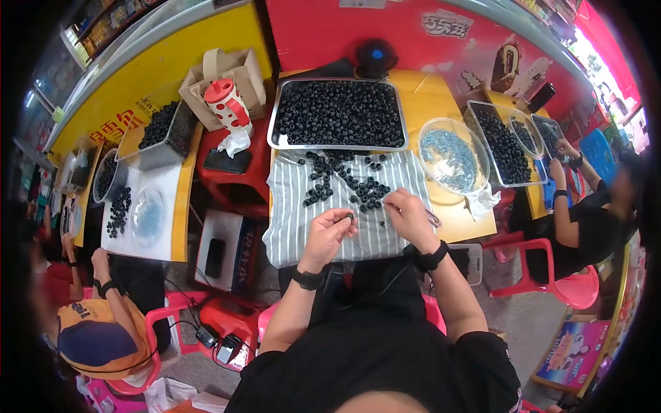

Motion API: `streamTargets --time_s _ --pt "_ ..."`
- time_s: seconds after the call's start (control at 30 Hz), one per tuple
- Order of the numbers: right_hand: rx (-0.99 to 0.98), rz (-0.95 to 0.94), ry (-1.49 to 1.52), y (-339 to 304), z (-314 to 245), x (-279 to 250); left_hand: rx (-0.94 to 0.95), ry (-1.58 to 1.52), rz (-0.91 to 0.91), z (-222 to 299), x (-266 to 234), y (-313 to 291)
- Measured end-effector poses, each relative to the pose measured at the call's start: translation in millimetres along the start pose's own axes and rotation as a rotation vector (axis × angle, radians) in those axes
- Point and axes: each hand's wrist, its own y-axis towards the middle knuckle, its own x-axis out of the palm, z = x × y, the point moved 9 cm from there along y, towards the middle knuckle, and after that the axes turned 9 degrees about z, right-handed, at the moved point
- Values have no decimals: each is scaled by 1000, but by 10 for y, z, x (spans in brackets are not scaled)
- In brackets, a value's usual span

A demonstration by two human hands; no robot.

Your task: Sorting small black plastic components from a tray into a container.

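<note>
Left fingers [337, 221] partly hide a small dark piece [350, 216]; whether the right fingers [397, 200] grip anything cannot be told. A co-worker's head [626, 182] at right is blurred.

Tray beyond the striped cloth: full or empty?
Far from empty: black pieces cover almost all of the tray; depth can't be told.

Black round pieces [372, 193] on a grey cloth [292, 230] with white stripes

Table's [460, 224] a warm yellow, panel [317, 41] behind it is a hot pinky red, and the side panel [224, 40] is bright yellow too. The tumbler [228, 107] is easily the loudest: white, big red polka dots, red lid. Paper bag [252, 77] is plain tan, stool [239, 183] red, right-hand chair [575, 289] pink. Loads of silvery-blue bits [446, 146] as well. Front T-shirt [358, 351] is solid black, while the left co-worker's shirt [103, 333] is orange with navy.
</note>
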Motion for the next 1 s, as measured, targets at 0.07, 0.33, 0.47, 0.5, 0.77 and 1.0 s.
streamTargets --time_s 0.07,0.33,0.47,0.5,0.77,1.0 --pt "-19 10 -54 69 -28 67 -16 2 16 6 -5 -10" --pt "-124 -195 -602 409 -120 573 -36 -25 42 -25 -16 6" --pt "-130 -200 -578 393 -169 621 -29 -42 23 -9 11 -22" --pt "-104 -170 -574 371 -95 591 -27 -44 16 2 32 -16" --pt "-154 -124 -646 323 -208 568 -32 18 47 3 76 -6" --pt "-65 5 -460 386 -263 212 -6 12 49 39 28 -31"
